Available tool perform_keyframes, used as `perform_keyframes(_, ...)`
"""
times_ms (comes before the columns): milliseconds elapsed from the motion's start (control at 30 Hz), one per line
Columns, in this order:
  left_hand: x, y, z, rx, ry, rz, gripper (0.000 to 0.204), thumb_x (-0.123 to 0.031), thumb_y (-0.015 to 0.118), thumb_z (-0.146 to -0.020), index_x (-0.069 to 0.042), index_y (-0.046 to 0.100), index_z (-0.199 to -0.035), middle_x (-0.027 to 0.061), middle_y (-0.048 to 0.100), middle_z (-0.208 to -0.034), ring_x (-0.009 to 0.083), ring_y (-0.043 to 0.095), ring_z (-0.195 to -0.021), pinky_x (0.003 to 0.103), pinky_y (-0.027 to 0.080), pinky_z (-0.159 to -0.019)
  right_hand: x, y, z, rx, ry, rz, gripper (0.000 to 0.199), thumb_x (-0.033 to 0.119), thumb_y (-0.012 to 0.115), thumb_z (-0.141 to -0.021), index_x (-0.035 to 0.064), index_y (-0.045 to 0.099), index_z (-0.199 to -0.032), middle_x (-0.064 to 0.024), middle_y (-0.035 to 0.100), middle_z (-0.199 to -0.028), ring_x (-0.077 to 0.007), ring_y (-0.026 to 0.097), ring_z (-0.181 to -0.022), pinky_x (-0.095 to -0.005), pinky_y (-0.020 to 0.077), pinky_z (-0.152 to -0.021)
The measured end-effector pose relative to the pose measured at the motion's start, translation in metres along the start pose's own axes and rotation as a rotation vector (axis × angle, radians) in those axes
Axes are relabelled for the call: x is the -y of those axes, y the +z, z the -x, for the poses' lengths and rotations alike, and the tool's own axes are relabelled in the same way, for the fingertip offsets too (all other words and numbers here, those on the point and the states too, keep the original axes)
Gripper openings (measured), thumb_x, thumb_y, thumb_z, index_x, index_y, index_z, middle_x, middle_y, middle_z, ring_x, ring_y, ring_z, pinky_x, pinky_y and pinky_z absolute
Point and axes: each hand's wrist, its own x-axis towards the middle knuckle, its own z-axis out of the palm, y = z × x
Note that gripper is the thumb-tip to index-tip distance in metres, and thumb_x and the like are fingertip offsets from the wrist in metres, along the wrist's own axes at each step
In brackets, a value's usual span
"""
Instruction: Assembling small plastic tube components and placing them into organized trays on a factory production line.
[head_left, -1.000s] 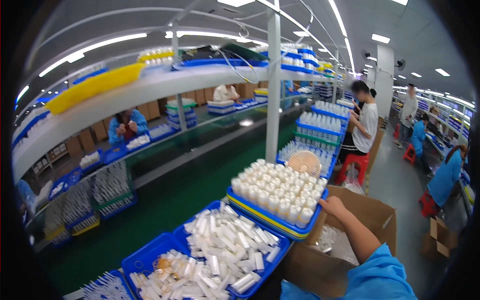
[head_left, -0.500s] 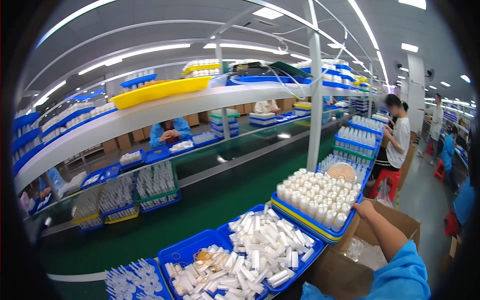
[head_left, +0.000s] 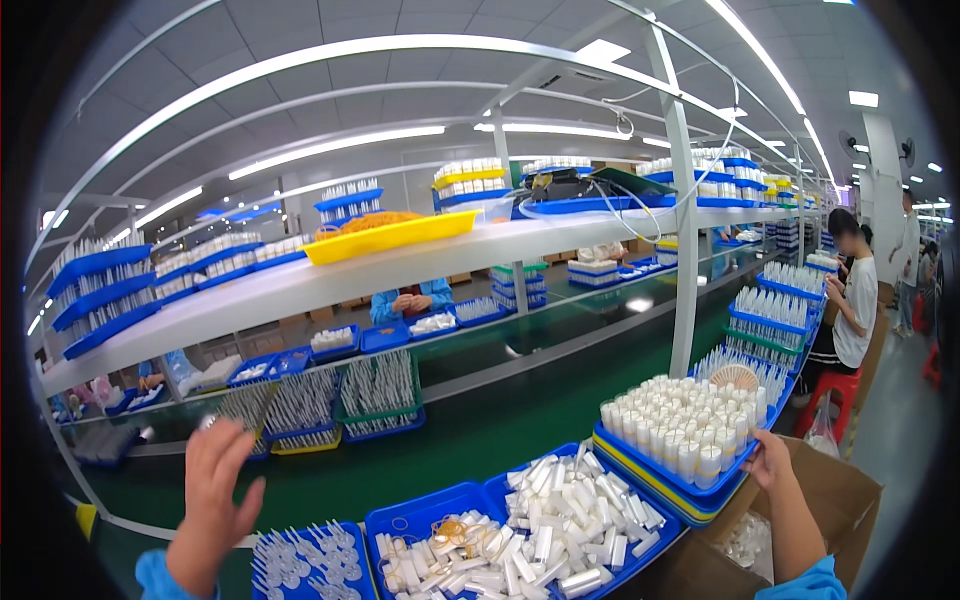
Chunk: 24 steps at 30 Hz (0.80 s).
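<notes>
My left hand (head_left: 213,490) is raised at the lower left with its fingers apart and nothing in it. Nearest to it is a blue tray of clear plastic parts with thin stems (head_left: 305,560). At the right, my right hand (head_left: 772,462) grips the near right edge of a blue tray (head_left: 705,488), fingers partly hidden by the rim. Upright white cylindrical pieces with thin yellowish bands (head_left: 690,425) fill this top tray of a blue and yellow stack. In front lie two blue trays of loose white tubes (head_left: 570,515); the left one also holds yellowish rubber bands (head_left: 455,530).
Behind runs a green conveyor belt (head_left: 510,410) under a white shelf (head_left: 540,240) with a yellow tray (head_left: 390,238). A metal post (head_left: 684,250) rises behind the stack. An open cardboard box (head_left: 830,510) stands at the right. A co-worker (head_left: 850,290) sits beyond, on a red stool (head_left: 832,395).
My left hand has come into view at the lower left, raised. The view has swung left, so the scene sits farther right. My right hand stays at the tray's edge.
</notes>
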Motion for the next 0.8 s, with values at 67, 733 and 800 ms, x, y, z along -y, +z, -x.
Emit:
perform_keyframes(67,0.007,0.009,-0.048,-0.105,0.073,-0.136,0.059,-0.005,0.067,-0.063,-0.003,0.047,-0.119,0.0175,0.045,-0.123,0.036,0.041,-0.116,0.047,0.029,-0.096,-0.015,-0.018,-0.008,0.036,-0.068,-0.052,0.016,0.019,0.055,-0.078,0.0128,0.051,-0.064,-0.0024,0.052,-0.059,-0.0205,0.057,-0.058,-0.0504,0.0491,-0.057)
perform_keyframes(733,0.023,0.154,-0.246,-0.373,-0.323,0.137,0.06,-0.033,0.06,-0.082,-0.012,0.033,-0.131,0.0272,0.036,-0.128,0.0447,0.035,-0.118,0.046,0.031,-0.097,0.024,-0.007,0.078,0.244,-0.239,-0.373,0.038,0.017,0.051,-0.084,0.0,0.048,-0.118,-0.0118,0.058,-0.108,-0.0228,0.056,-0.097,-0.037,0.0449,-0.086)
perform_keyframes(800,-0.013,0.158,-0.217,-0.381,-0.364,0.117,0.073,-0.036,0.058,-0.083,-0.016,0.015,-0.139,0.0286,0.024,-0.136,0.0448,0.029,-0.124,0.049,0.028,-0.099,0.037,0.017,0.11,0.178,-0.139,-0.447,0.037,0.012,0.054,-0.081,-0.0006,0.048,-0.116,-0.0124,0.056,-0.11,-0.0232,0.054,-0.097,-0.038,0.0456,-0.084)
